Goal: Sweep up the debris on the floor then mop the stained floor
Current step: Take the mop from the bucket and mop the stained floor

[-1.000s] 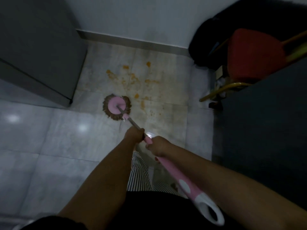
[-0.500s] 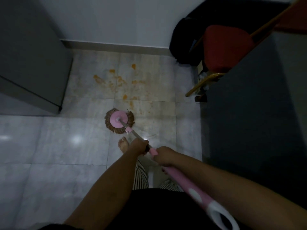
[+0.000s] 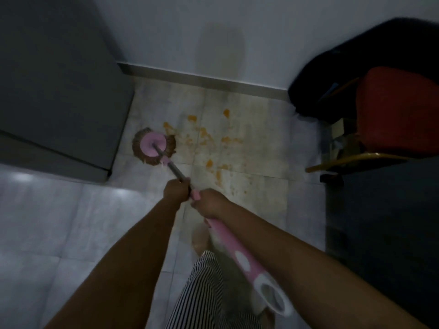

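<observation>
Nearest the cam, approx 5 o'clock in view: the mop (image 3: 234, 251), pink handle w/ white spots and a white loop at the end, running up-left between both forearms; just left of it at 6 a striped trouser leg (image 3: 202, 295), and past that a bare foot (image 3: 199, 237) on the tiles, kinda blurry.

Mid frame: right hand (image 3: 210, 203) is wrapped tight round the top of the pink handle, fingers curled under it; left hand (image 3: 177, 188) sits right next to it towards 11, fist closed round the grey metal shaft; the two hands are nearly touching.

From the left hand the shaft goes on towards 11 down to the mop head (image 3: 153, 146), pink disc w/ brown fringe, flat on the floor (image 3: 261, 186); it's just beside the corner of a grey cabinet (image 3: 59, 91) at 9-10. Its right edge is at the left edge of the orange stains (image 3: 204, 134); those spread from there towards 1 o'clock, blobs plus smears, tile round them looks dingy.

Further out: skirting (image 3: 202, 80) and white wall (image 3: 178, 32) at 12; black bag (image 3: 332, 79) and red-seat chair (image 3: 399, 110) w/ gold legs at 2.
</observation>
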Available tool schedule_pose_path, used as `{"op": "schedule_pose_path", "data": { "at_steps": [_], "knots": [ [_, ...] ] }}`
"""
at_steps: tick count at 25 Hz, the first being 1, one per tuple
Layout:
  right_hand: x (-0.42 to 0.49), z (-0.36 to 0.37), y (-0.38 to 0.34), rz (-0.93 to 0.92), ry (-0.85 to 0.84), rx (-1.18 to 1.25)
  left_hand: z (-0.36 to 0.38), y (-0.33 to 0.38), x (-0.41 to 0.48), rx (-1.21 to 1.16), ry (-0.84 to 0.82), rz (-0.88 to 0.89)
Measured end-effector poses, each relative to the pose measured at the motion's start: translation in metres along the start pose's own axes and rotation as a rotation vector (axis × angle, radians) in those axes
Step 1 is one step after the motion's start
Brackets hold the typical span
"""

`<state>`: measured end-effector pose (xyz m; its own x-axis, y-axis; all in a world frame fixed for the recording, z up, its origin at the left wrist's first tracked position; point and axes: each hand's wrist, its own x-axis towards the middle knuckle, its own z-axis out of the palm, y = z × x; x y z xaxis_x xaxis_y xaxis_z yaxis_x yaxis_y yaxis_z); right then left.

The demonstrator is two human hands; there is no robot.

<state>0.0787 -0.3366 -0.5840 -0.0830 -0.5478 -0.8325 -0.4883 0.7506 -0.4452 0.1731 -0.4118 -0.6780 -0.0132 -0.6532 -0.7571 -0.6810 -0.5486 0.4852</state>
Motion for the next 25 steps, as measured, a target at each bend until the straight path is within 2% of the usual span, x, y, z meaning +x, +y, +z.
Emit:
{"op": "schedule_pose_path", "data": {
  "at_steps": [3,5,9,13,20,25],
  "knots": [
    [0.063,-0.013,-0.052,-0.065,0.057,-0.012,-0.037,0.038,0.06,-0.069,0.023,-0.002],
    [0.088,-0.018,-0.073,-0.044,0.101,-0.042,-0.049,0.055,0.085,-0.062,0.041,0.023],
    [0.085,-0.031,-0.06,0.003,0.115,0.148,-0.036,0.071,0.081,-0.081,0.002,0.05],
    [0.045,-0.03,-0.012,0.11,0.129,0.145,0.003,0.064,0.032,-0.03,-0.107,0.014],
    [-0.1,0.018,0.136,0.144,0.091,0.101,0.097,0.011,-0.119,0.343,-0.422,-0.047],
    [-0.191,0.042,0.221,0.187,0.024,0.043,0.172,-0.058,-0.202,0.354,-0.462,-0.009]
  ]
}}
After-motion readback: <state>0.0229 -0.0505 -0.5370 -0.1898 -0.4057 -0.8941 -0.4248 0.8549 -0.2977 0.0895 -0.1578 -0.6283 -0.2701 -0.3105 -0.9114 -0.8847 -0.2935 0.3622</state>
